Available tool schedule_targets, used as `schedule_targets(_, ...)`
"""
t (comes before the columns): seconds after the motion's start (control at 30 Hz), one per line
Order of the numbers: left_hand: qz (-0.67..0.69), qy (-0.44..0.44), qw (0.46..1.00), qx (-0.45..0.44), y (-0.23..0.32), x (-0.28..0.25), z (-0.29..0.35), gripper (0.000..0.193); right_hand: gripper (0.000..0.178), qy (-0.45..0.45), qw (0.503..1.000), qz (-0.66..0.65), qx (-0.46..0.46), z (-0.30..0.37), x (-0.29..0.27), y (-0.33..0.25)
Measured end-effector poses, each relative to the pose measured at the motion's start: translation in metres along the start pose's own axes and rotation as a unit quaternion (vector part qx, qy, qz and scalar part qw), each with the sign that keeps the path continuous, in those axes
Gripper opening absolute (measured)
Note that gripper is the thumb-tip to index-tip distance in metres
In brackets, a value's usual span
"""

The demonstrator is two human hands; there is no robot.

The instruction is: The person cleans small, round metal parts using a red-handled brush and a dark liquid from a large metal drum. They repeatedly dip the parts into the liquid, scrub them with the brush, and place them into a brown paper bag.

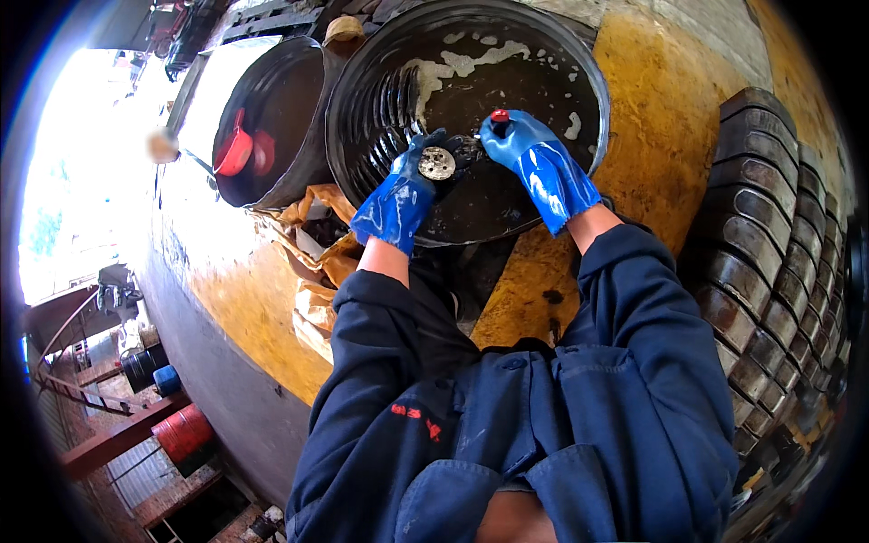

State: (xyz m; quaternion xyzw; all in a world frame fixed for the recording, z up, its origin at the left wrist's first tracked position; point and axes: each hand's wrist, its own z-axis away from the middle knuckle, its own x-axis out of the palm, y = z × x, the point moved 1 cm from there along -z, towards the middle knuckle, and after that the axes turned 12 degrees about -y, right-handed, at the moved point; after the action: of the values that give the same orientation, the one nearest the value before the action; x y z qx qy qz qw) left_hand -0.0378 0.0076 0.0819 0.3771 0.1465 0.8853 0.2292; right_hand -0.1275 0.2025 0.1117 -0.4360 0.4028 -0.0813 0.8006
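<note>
My left hand (405, 185), in a blue rubber glove, is closed around a round metal piece (437, 164) with several dark holes in its pale, blotchy face. To its right, my gloved right hand (522, 143) grips a red-handled brush (500, 116). The brush's dark tip points left toward the metal piece; whether they touch I cannot tell. Both hands are over a wide black tub (593, 100) of dark liquid with patches of foam. Ridged dark parts lie along the tub's left side, partly behind my left hand.
A second dark tub (312, 68) at the left holds brown liquid and a red scoop (233, 149). Crumpled brown paper (314, 312) lies beside the tubs. Rows of stacked dark metal blocks (747, 244) stand along the right. A red drum (184, 433) is at the lower left.
</note>
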Motion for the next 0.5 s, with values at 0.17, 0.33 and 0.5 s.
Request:
schedule_targets(0.17, 0.021, -0.022, 1.000, 0.000, 0.004, -0.005, -0.001, 0.055, 0.036, 0.014, 0.991, 0.041, 0.128, 0.004, 0.003, 0.014)
schedule_targets(0.33, 0.023, -0.045, 0.999, 0.002, 0.009, -0.011, -0.005, 0.060, 0.027, -0.091, 0.986, -0.133, -0.039, -0.006, -0.012, -0.010)
schedule_targets(0.5, -0.081, 0.026, 0.996, 0.022, -0.002, -0.019, -0.008, 0.075, 0.025, -0.157, 0.962, -0.100, -0.200, 0.013, 0.006, -0.043)
